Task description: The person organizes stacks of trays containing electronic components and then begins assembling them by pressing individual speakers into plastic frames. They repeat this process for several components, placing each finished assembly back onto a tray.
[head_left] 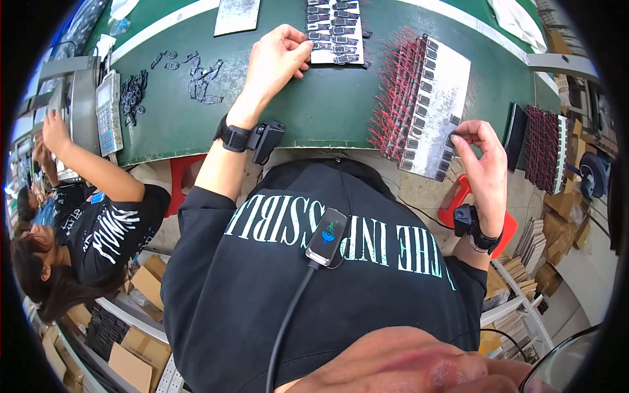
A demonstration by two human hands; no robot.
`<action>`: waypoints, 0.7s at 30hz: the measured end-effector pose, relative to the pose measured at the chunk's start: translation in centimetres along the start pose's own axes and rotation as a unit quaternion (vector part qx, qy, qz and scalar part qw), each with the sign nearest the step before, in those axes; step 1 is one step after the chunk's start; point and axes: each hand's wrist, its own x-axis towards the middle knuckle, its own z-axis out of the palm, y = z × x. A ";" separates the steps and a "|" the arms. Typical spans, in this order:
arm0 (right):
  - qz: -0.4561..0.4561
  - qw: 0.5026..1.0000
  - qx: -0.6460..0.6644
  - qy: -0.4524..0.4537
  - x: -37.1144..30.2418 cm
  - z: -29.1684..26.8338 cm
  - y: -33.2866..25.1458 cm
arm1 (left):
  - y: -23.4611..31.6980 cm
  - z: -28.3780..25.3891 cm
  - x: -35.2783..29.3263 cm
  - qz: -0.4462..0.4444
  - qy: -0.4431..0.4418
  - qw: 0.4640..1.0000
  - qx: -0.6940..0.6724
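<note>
A small black part (453, 135) is pinched in the right hand (483, 160) fingers beside the board (438, 98) at three o'clock, while the left hand (278, 59) fingers are pressed together against the card (334, 29) at twelve, steadying it on the desk (327, 105).

Single head-worn fisheye view, looking steeply down over chest onto green workbench (314, 111), close range, edges curved, dark rim vignette

At the upper left of the frame, a grey keypad unit (108, 112) with a small pale screen (105, 95) lies at the edge of the green worktop (327, 105). Brown cardboard boxes (141, 354) are stacked at the lower left, and more brown cartons (563, 229) stand at the right edge.
</note>
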 end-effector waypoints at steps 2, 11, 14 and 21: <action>0.008 1.000 0.007 0.002 -0.1 -0.2 0.2 | 0.4 0.4 0.0 0.002 0.005 1.000 0.011; 0.015 0.994 0.088 0.065 -0.1 0.0 -0.2 | 0.9 -0.6 -4.6 0.149 0.147 0.961 0.180; -0.013 0.981 0.166 0.105 -0.8 -0.1 0.1 | 0.8 -4.4 -6.7 0.138 0.213 0.940 0.229; -0.076 0.937 0.305 0.152 -0.8 -3.1 2.3 | -2.7 -10.7 -8.5 0.117 0.292 0.838 0.447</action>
